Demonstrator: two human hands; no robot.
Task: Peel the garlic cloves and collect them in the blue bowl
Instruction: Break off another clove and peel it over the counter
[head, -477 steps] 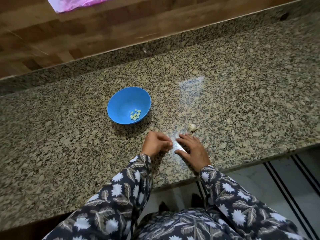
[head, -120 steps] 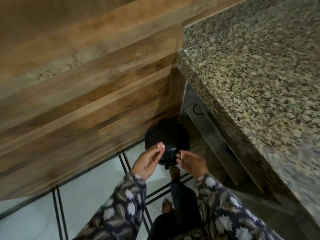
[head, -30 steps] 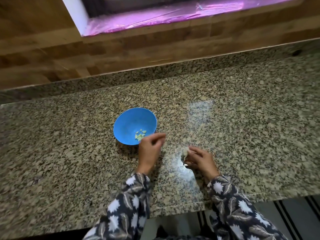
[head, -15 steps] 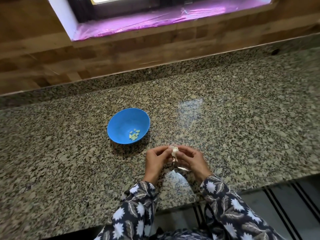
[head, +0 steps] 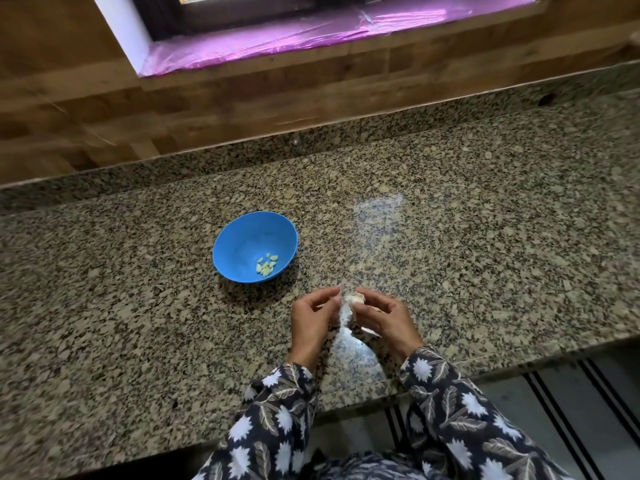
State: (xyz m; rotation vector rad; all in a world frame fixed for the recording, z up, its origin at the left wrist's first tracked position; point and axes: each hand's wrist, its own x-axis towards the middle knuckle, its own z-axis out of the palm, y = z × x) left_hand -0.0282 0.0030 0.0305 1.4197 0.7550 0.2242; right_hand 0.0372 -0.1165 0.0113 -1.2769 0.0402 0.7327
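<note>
A blue bowl [head: 242,247] stands on the granite counter and holds several peeled pale-yellow garlic cloves [head: 267,266]. In front of it and to its right, my right hand [head: 384,318] holds a small white piece of garlic [head: 356,298] between thumb and fingertips, just above the counter. My left hand [head: 311,322] faces it, fingers curled, with its fingertips pinching at the garlic's left side where a thin strip of skin shows. Both hands are a short way from the bowl's rim.
The granite counter [head: 485,254] stretches wide on both sides, with its front edge [head: 519,362] close to my wrists. A wooden wall [head: 242,109] and a window ledge covered in purple film [head: 311,32] lie behind. Striped floor tiles [head: 571,403] show at the lower right.
A second ago my left hand hovered by the bowl and my right hand was picking garlic off the counter. Both hands have since come together on the garlic. The camera tilted up slightly.
</note>
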